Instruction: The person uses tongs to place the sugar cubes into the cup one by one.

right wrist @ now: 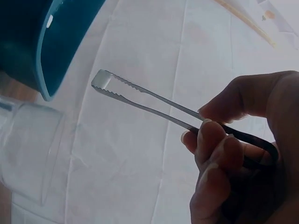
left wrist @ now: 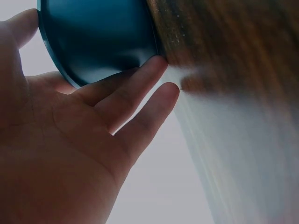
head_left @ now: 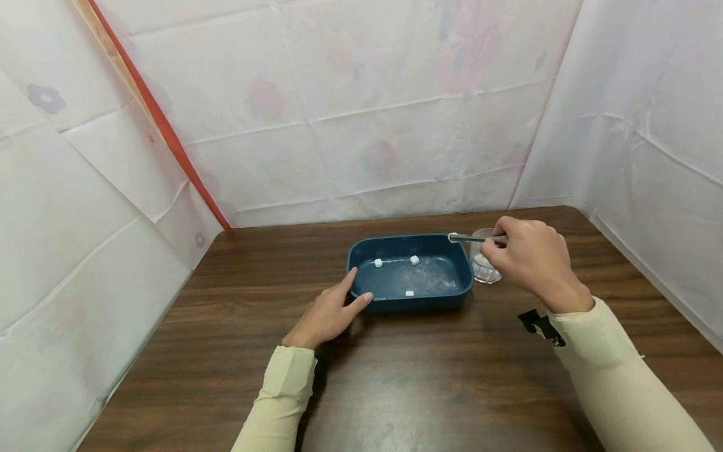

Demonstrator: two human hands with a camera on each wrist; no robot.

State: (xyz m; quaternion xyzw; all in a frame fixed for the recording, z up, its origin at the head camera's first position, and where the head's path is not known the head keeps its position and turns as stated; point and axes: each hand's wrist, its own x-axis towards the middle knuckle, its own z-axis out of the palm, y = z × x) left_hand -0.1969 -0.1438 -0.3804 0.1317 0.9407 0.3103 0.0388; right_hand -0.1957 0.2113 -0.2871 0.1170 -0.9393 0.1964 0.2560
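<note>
Small metal tongs [right wrist: 159, 111] with a black handle are held in my right hand [head_left: 533, 260], between thumb and fingers. Their serrated tips pinch a small white cube [right wrist: 102, 80]. In the head view the tips are above the far right corner of a dark blue rectangular tray [head_left: 420, 304], beside a clear glass [head_left: 484, 276]. Inside the tray lie three white pieces, one of them a cube [head_left: 415, 260] near the middle. My left hand [head_left: 326, 317] rests against the tray's near left corner, fingers mostly straight along its outer wall [left wrist: 107, 42].
The tray and glass stand close together on a dark wooden table [head_left: 248, 351]. White patterned sheeting [head_left: 350, 125] rises behind the table and along both sides. A red strip [head_left: 164, 125] runs down the sheeting at the left.
</note>
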